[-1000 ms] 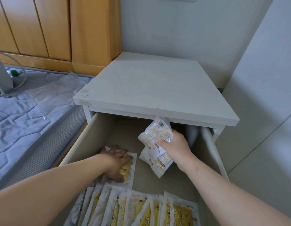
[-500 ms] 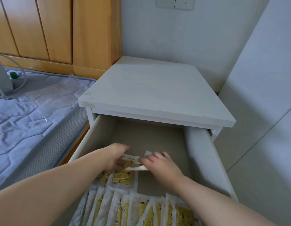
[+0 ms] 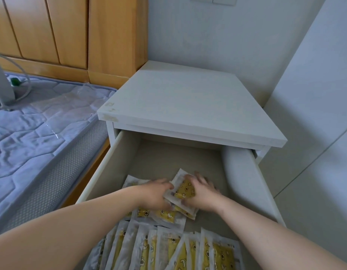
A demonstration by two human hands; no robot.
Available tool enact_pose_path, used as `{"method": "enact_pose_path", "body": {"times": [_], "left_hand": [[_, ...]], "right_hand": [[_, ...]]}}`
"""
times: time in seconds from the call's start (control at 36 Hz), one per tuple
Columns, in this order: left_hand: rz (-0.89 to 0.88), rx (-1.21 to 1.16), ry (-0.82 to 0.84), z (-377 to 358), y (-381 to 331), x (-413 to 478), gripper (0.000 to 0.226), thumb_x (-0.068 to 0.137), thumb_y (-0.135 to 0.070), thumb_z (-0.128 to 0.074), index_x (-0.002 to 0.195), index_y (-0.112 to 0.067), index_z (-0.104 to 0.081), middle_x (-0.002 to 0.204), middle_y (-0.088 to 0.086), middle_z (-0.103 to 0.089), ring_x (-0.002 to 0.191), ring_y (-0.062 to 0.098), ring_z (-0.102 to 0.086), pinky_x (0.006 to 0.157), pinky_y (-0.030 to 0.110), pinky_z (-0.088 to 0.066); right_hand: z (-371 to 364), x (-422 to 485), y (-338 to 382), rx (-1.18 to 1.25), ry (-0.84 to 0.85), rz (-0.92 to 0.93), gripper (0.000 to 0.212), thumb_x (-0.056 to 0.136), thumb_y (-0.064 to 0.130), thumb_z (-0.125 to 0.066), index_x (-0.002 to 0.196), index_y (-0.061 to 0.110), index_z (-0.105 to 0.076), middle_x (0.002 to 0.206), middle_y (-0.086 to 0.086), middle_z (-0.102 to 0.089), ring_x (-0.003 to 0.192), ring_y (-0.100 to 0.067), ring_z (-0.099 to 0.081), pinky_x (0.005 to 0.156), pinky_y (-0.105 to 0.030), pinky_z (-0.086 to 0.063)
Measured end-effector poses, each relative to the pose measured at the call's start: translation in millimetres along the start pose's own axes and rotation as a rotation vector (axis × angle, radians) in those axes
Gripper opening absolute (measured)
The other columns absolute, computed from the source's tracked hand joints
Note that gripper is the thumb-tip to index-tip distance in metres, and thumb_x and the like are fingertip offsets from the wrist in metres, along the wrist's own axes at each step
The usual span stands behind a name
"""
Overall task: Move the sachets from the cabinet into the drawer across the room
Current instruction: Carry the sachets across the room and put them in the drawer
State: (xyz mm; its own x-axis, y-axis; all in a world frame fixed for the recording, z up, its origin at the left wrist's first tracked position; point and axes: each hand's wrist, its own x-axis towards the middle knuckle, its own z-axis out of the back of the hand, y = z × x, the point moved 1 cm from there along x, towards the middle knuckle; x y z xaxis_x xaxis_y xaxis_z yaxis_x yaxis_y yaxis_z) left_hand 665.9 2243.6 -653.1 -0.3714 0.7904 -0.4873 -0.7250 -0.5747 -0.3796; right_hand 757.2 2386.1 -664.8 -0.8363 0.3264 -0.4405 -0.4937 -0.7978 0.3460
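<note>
Head view. The near end of the drawer (image 3: 118, 164) is cut off by the lower edge of the frame, so the standing row of sachets (image 3: 168, 250) packed there is seen only in part. Their print can be made out only as yellow with small star and moon shapes. The flat sachets (image 3: 165, 215) in the middle of the drawer are largely covered by both hands and forearms, and their number cannot be counted. The back of the drawer is shaded beneath the top of the nightstand (image 3: 188, 106). The fingertips of the left hand (image 3: 155, 193) are partly hidden at the edge of the top sachet (image 3: 185, 189).

The top sachet is held between the two hands in the middle of the drawer, tilted and resting on the flat sachets. Its left edge is pinched by the left fingers. Its right side is gripped by the right hand (image 3: 203, 191), whose fingers are curled over it. Its yellow centre is left exposed between the hands. A mattress (image 3: 32, 123) is seen to the left of the drawer.
</note>
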Motion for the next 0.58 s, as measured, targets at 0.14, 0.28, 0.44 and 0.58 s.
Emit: {"method": "enact_pose_path", "body": {"times": [0.14,0.28,0.44,0.58], "left_hand": [[-0.006,0.244,0.128,-8.9,4.6,-1.9,0.094,0.084,-0.049,-0.062,0.151,-0.022,-0.003,0.159,-0.003,0.003,0.146,0.019,0.006,0.119,0.037,-0.008],[0.012,0.342,0.116,-15.0,12.4,-0.8,0.101,0.08,-0.05,-0.065,0.151,-0.022,0.001,0.159,-0.003,0.002,0.146,0.021,0.002,0.119,0.039,-0.009],[0.025,0.442,0.074,-20.3,14.5,-0.6,0.097,0.083,-0.05,-0.062,0.151,-0.025,0.002,0.159,-0.004,0.001,0.146,0.022,0.001,0.116,0.045,-0.011],[0.018,0.417,0.013,-22.6,10.2,-1.9,0.086,0.086,-0.044,-0.06,0.151,-0.02,-0.009,0.159,-0.001,-0.006,0.146,0.025,-0.004,0.114,0.044,-0.019]], "right_hand": [[-16.0,-0.3,-4.6,-0.178,0.133,-0.018,0.098,0.078,0.053,-0.066,0.149,0.038,0.0,0.159,0.003,0.01,0.146,-0.032,0.004,0.116,-0.048,-0.013],[-14.3,-2.9,-2.7,-0.194,0.086,0.095,0.087,0.077,0.031,-0.072,0.147,0.033,-0.021,0.155,0.001,-0.016,0.14,-0.027,-0.023,0.112,-0.037,-0.031],[-13.1,-6.8,2.3,-0.247,0.12,0.054,0.082,0.075,0.023,-0.073,0.143,0.03,-0.029,0.143,-0.003,-0.03,0.125,-0.028,-0.043,0.098,-0.038,-0.046],[-15.9,-12.8,7.3,-0.316,0.206,-0.068,0.101,0.072,0.037,-0.077,0.149,0.022,-0.013,0.155,-0.011,-0.009,0.129,-0.036,-0.04,0.098,-0.041,-0.046]]}}
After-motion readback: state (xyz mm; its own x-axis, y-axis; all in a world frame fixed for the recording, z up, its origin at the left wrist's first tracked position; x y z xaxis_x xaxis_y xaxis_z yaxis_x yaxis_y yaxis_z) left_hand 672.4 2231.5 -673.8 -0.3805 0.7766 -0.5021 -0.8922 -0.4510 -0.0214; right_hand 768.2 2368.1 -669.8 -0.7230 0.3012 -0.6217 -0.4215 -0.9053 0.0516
